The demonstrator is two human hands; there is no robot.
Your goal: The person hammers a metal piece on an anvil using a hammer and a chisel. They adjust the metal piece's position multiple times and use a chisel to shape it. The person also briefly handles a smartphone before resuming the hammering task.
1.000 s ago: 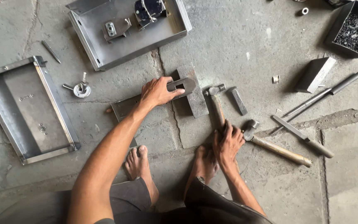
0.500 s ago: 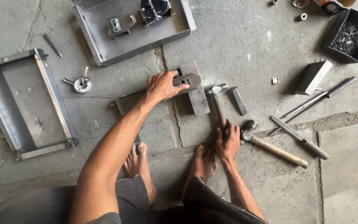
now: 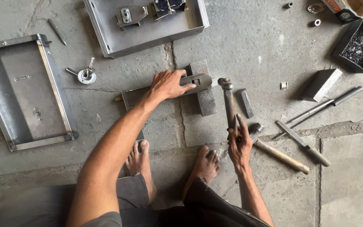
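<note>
1. Head view: the person squats barefoot on a cracked concrete floor (image 3: 274,50), both feet visible at the bottom centre of the frame.
2. The left hand (image 3: 169,84) lies palm-down on a flat metal bracket (image 3: 198,80), fingers together and extended, the fingertips pressing just beside the bracket's small rectangular slot.
3. The bracket rests across the top of a dark steel block (image 3: 203,94); its left portion runs under the hand toward a grey sheet-metal piece (image 3: 132,98) lying on the floor.
4. The right hand (image 3: 239,145) is wrapped around the handle of a hammer (image 3: 228,98), fingers curled tight, forefinger laid along the handle. The hammer head points away from the person, just to the right of the block.
5. A small rectangular steel bar (image 3: 245,103) lies just beside the hammer, on its right.
6. A second hammer with a wooden handle (image 3: 280,154) lies on the floor, its head near the right hand.
7. A flat file (image 3: 303,143) and two long metal rods (image 3: 322,108) lie further right.
8. A shallow metal tray (image 3: 148,35) holding fitted parts sits above the bracket; an open metal frame (image 3: 22,90) lies well apart at the left.
9. A black box of small screws (image 3: 358,46) stands at the upper right.
</note>
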